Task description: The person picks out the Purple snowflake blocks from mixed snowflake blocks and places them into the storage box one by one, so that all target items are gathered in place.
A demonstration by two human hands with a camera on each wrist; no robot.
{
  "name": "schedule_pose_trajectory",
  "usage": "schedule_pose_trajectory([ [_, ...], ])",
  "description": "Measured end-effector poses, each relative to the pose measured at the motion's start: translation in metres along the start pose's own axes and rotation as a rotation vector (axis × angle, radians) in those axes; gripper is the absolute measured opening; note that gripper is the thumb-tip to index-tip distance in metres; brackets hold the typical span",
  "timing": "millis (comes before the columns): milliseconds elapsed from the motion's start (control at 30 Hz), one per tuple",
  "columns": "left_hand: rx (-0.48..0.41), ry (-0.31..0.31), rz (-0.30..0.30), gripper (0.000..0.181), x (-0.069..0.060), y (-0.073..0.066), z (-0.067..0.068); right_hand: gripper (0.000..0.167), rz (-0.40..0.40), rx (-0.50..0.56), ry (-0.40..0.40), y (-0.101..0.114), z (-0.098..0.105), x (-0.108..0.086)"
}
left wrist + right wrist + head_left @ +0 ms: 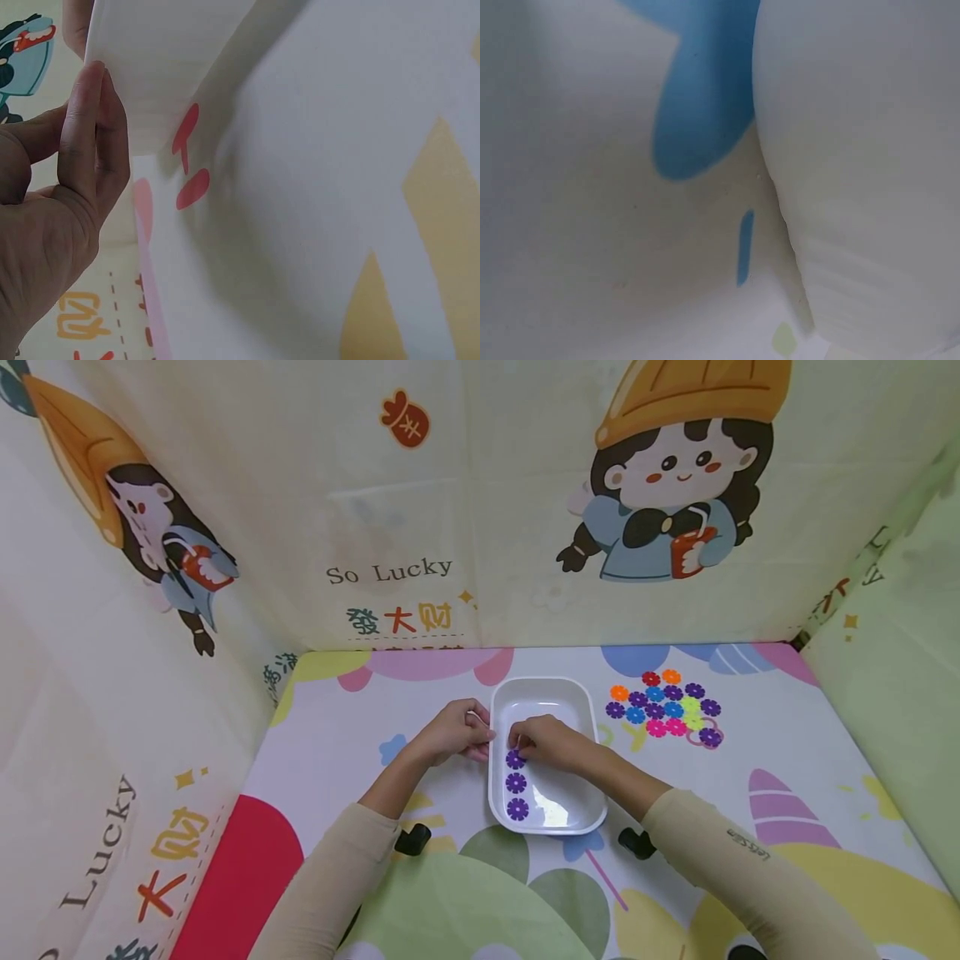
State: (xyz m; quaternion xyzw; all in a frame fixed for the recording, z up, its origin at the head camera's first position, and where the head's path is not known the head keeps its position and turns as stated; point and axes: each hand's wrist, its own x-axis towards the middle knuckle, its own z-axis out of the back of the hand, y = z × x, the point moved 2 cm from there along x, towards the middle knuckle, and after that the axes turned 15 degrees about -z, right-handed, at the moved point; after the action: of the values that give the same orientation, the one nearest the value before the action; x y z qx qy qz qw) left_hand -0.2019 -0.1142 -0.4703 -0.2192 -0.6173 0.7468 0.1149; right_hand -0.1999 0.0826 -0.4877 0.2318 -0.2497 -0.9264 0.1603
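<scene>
A white tray (551,814) stands on the printed tablecloth, with purple snowflake-shaped discs (516,783) in a column along its left side. My left hand (457,731) holds the tray's left rim. Seen from the left wrist, fingertips (91,79) lie against the tray's outer wall (157,82). Over the tray's inside, my right hand (551,743) has its fingertips curled down at the topmost purple disc (515,759), seemingly pinching it; the fingers partly cover it. From the right wrist, only the tray's smooth outer side (862,180) and cloth appear, with the hand out of sight.
Right of the tray lies a flat cluster of snowflake discs (654,711) in purple, blue, orange, red, pink and yellow. Black wrist-camera pieces (412,840) sit under both forearms. Printed cloth walls (525,527) enclose the table at the back and sides.
</scene>
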Motion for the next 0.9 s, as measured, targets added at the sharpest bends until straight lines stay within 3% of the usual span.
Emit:
schedule_pose_trajectory([
  [500,0.02,-0.003,0.015,0.024,-0.001,-0.002,0.0,0.013,0.014,0.02,-0.009,-0.006,-0.002,0.001],
  [900,0.008,-0.002,0.011,0.023,-0.001,0.0,0.0,0.018,0.031,0.046,0.02,-0.006,0.006,-0.008],
])
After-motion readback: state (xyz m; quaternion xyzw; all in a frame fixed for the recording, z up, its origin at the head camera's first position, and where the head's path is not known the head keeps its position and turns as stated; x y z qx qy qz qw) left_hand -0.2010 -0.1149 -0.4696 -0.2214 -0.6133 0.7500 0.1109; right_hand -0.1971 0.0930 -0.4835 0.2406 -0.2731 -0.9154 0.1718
